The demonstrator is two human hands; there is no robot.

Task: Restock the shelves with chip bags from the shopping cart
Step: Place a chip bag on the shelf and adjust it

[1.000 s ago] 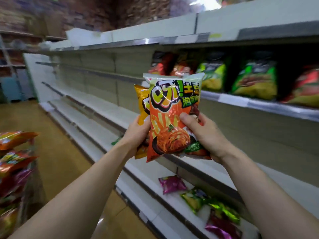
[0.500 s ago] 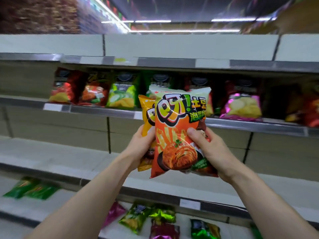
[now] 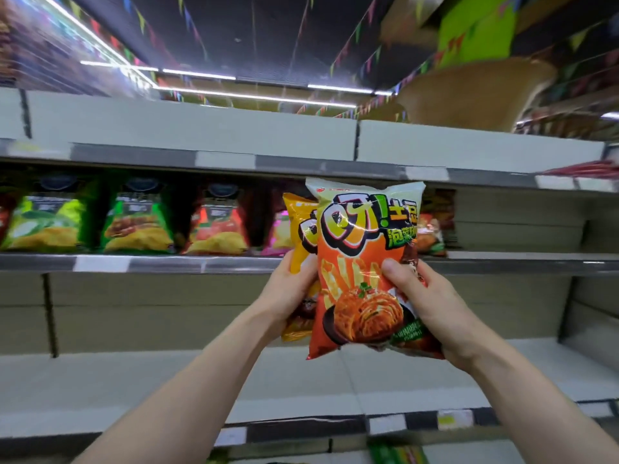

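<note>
Now, risks from the left: the middle shelf (image 3: 167,263) already carries a standing row, a green chip bag (image 3: 47,219), a second green bag (image 3: 137,219), a red bag (image 3: 217,224) and a pink bag (image 3: 278,231). Shoving the held stack in there would likely tip them, since they stand loosely upright at the front edge. The left hand (image 3: 294,291) curls round the left edge of the yellow chip bag (image 3: 297,216), which sits behind the orange chip bag (image 3: 360,262). Both are glossy and overlapped, so either may slide out when one hand lets go. The right hand (image 3: 432,306) pinches the orange chip bag with its thumb on the front; the fingers behind are hidden. It also traps a dark bag (image 3: 413,339) at the back, which could drop unnoticed. All the held bags are in the air in front of the middle shelf's front edge, not on it. The bare stretch at the shelf's right end looks the safer spot, beside a single bag (image 3: 432,229) standing there. Against the earlier frame, the view has tilted up, showing more ceiling and upper shelf (image 3: 201,128). The stack now sits level with the stocked row. The loose bags on the bottom shelf are mostly out of view. Both grips look unchanged.
</note>
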